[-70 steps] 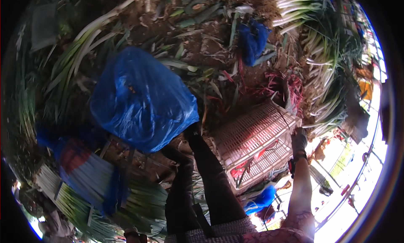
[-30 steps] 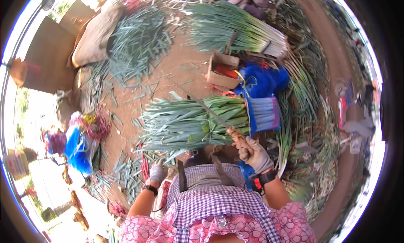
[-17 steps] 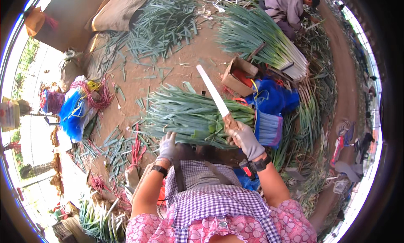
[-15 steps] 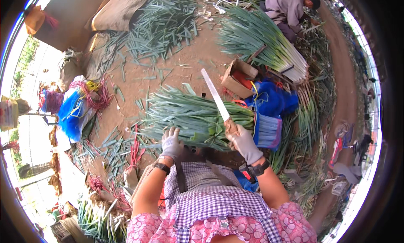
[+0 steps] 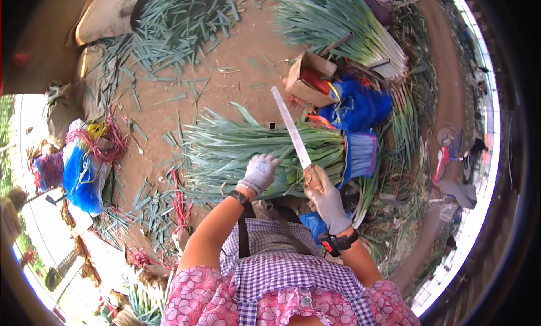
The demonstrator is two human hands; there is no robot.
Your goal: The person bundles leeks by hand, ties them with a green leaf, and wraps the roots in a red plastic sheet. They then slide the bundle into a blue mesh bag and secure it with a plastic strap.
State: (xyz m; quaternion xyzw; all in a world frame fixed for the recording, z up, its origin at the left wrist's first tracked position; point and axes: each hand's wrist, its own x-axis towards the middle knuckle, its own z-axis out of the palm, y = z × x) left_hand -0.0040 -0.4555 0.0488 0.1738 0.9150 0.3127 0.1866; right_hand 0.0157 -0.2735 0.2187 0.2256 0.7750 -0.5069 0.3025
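A large bundle of green onions (image 5: 225, 151) lies crosswise in front of me. Its leaf ends point left, and its right end is wrapped in blue sheeting (image 5: 360, 155). My left hand (image 5: 261, 172), in a light grey glove, lies on the near side of the leaves with its fingers stretched out. In my gloved right hand (image 5: 328, 205) is a long knife (image 5: 290, 126), held by its brown handle. The blade points up and away over the bundle, leaning left; whether it touches the leaves I cannot tell. What lies beneath the bundle is mostly hidden.
Beyond the bundle's right end are a cardboard box (image 5: 309, 80) and blue netting (image 5: 360, 107). Another green onion pile (image 5: 338, 30) lies farther back, near a partly visible person. Cut leaves (image 5: 180, 27) are heaped at the far left. Pinkish strings (image 5: 107, 142) hang at left.
My left hand has slid right along the leaves, closer to the knife. My right hand still grips the knife in much the same pose. The view has shifted, leaving less of the other person showing.
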